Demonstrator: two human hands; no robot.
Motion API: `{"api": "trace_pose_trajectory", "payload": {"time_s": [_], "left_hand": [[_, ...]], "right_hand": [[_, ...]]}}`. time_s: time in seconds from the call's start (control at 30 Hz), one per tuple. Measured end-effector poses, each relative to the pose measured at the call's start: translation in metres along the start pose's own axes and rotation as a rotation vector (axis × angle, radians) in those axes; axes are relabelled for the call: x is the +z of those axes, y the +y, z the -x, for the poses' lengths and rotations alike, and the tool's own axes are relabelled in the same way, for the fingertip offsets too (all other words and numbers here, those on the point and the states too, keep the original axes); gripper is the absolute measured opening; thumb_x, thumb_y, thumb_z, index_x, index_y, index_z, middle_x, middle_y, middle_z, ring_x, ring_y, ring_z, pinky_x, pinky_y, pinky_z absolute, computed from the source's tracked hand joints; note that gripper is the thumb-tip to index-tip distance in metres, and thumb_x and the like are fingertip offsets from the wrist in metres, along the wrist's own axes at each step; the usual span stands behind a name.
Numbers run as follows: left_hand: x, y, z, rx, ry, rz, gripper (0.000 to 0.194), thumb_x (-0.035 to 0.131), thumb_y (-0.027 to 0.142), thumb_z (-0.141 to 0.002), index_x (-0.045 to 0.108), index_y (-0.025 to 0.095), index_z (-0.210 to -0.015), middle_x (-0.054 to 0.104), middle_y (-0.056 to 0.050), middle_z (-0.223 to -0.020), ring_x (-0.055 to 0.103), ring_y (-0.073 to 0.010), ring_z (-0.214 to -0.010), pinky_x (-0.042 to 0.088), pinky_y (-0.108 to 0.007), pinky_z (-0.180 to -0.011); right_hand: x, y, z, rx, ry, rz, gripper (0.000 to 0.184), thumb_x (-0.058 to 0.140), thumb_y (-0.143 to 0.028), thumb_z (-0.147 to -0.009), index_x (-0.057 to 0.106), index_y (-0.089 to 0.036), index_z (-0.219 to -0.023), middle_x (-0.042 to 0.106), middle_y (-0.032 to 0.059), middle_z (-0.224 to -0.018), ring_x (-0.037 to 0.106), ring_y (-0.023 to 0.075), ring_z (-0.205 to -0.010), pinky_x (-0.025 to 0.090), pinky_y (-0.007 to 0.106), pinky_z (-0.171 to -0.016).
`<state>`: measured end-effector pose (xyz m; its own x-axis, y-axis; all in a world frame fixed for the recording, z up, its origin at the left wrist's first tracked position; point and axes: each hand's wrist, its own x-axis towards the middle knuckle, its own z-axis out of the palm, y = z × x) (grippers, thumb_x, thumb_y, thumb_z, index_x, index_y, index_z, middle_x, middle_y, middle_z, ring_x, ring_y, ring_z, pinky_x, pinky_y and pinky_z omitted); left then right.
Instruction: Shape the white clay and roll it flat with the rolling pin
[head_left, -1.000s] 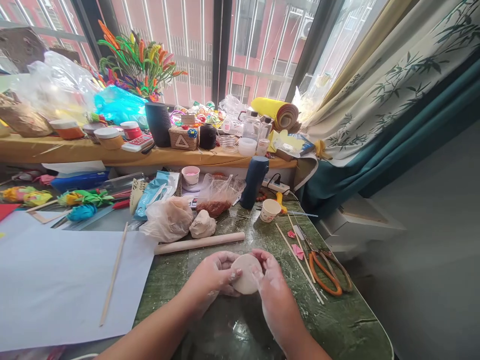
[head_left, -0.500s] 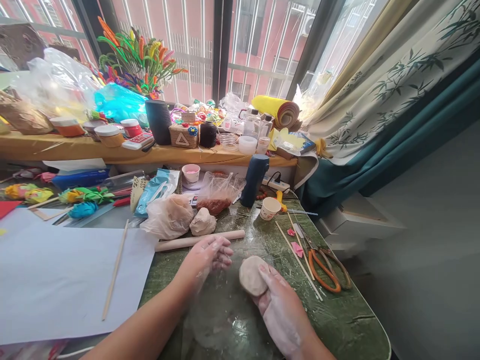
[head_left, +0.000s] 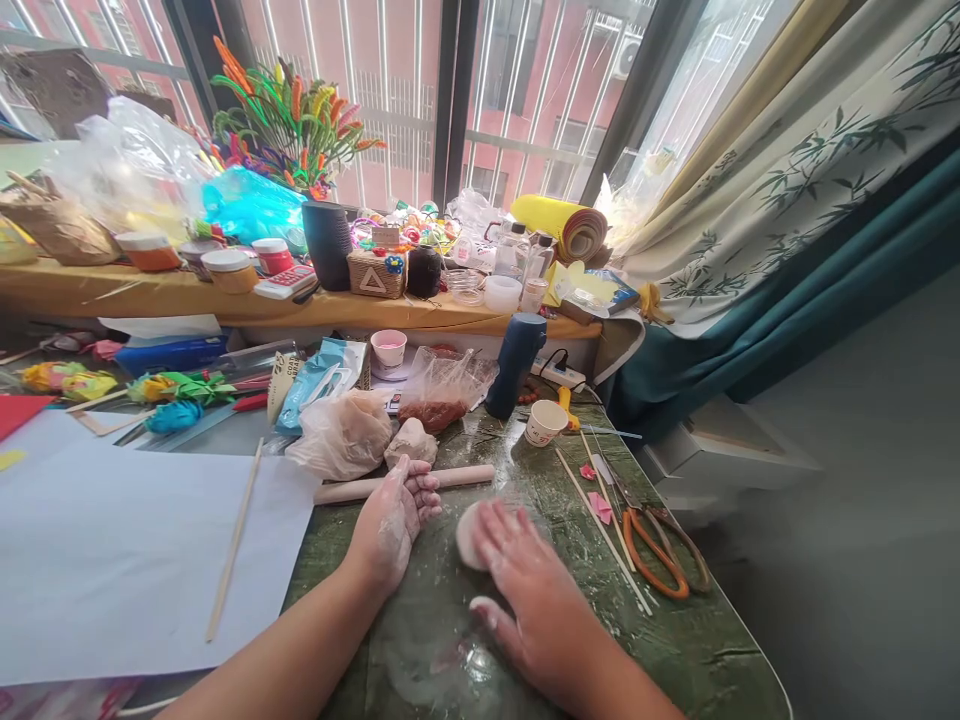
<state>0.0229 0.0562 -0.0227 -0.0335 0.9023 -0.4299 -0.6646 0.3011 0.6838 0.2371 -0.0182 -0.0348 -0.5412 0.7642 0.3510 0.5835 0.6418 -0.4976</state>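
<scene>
Half a second ago the right hand [head_left: 525, 590] cupped the dough disc [head_left: 469, 535] from below and the left hand [head_left: 394, 515] hovered open above the desk [head_left: 675, 650]. Now the disc lies flat on the desk, and the right hand lies over it with palm down and fingers spread, covering all but its left edge. Held flat like that, the palm seems to be bearing down on the dough. The left hand has moved up to the wooden rolling pin [head_left: 465, 474]; its fingers curl over the pin's middle, though how firmly they grip I cannot tell. Both hands are dusted white with flour.

The disc is pale, smooth and round-edged. The desk under it is dark green and glossy, with a floury smear near the wrists. Just behind the pin sit a rough lump of spare dough [head_left: 411, 440] and a crumpled plastic bag [head_left: 341, 435] holding more of it, close enough to reach. To the right, well clear of the flour, lie thin wooden skewers [head_left: 600, 520] and orange-handled scissors [head_left: 656, 550]. A white paper sheet [head_left: 112, 560] covers the desk's left side, with a long wooden stick [head_left: 232, 545] lying across it.
</scene>
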Motion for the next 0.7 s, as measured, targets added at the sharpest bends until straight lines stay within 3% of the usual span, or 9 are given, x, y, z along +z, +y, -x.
{"api": "trace_pose_trajectory", "payload": {"time_s": [0.07, 0.17, 0.27, 0.4, 0.53, 0.7], "left_hand": [[-0.001, -0.002, -0.001, 0.004, -0.002, -0.011, 0.03, 0.045, 0.034, -0.103, 0.062, 0.014, -0.087, 0.063, -0.002, -0.068, 0.059, -0.0122, -0.053, 0.05, -0.021, -0.052], [-0.003, -0.004, -0.001, 0.023, -0.013, -0.024, 0.028, 0.052, 0.038, -0.1, 0.062, 0.015, -0.087, 0.064, -0.002, -0.068, 0.059, -0.0128, -0.054, 0.05, -0.022, -0.053], [-0.004, -0.008, -0.001, 0.064, -0.008, -0.023, 0.03, 0.065, 0.045, -0.09, 0.063, 0.015, -0.086, 0.064, -0.001, -0.067, 0.058, -0.0126, -0.054, 0.049, -0.022, -0.053], [-0.007, -0.013, -0.001, 0.126, -0.009, -0.016, 0.041, 0.077, 0.054, -0.077, 0.062, 0.016, -0.083, 0.063, 0.001, -0.064, 0.055, -0.0112, -0.054, 0.046, -0.022, -0.053], [-0.008, -0.015, -0.001, 0.123, -0.011, -0.021, 0.046, 0.081, 0.058, -0.071, 0.063, 0.016, -0.082, 0.063, 0.001, -0.063, 0.055, -0.0112, -0.055, 0.045, -0.022, -0.053], [-0.007, -0.013, 0.0, 0.12, -0.008, -0.04, 0.046, 0.082, 0.057, -0.068, 0.063, 0.017, -0.082, 0.064, 0.001, -0.064, 0.055, -0.0119, -0.057, 0.045, -0.023, -0.055]], "right_hand": [[0.011, 0.006, 0.004, -0.032, -0.082, 0.081, 0.066, 0.06, -0.033, -0.097, 0.034, -0.022, -0.158, 0.034, 0.0099, -0.163, 0.028, 0.032, -0.152, 0.027, 0.059, -0.122], [0.015, 0.009, 0.004, 0.062, -0.014, 0.13, 0.057, 0.051, -0.031, -0.101, 0.037, -0.021, -0.156, 0.033, 0.0101, -0.163, 0.028, 0.0299, -0.152, 0.031, 0.056, -0.121], [0.01, 0.006, -0.004, 0.103, 0.02, 0.153, 0.059, 0.048, -0.033, -0.103, 0.032, -0.02, -0.158, 0.028, 0.0104, -0.165, 0.025, 0.0292, -0.153, 0.034, 0.053, -0.12], [0.011, -0.001, -0.019, 0.081, -0.079, 0.161, 0.069, 0.047, -0.04, -0.103, 0.02, -0.015, -0.161, 0.016, 0.0123, -0.168, 0.014, 0.0301, -0.155, 0.025, 0.054, -0.124], [0.021, -0.005, -0.024, 0.089, -0.291, 0.126, 0.078, 0.052, -0.052, -0.099, 0.023, -0.013, -0.161, 0.021, 0.0134, -0.166, 0.017, 0.0324, -0.155, 0.02, 0.056, -0.125], [0.024, -0.005, -0.025, 0.116, -0.331, 0.09, 0.072, 0.053, -0.049, -0.099, 0.029, -0.017, -0.159, 0.024, 0.0107, -0.166, 0.018, 0.0318, -0.154, 0.016, 0.056, -0.126]]}}
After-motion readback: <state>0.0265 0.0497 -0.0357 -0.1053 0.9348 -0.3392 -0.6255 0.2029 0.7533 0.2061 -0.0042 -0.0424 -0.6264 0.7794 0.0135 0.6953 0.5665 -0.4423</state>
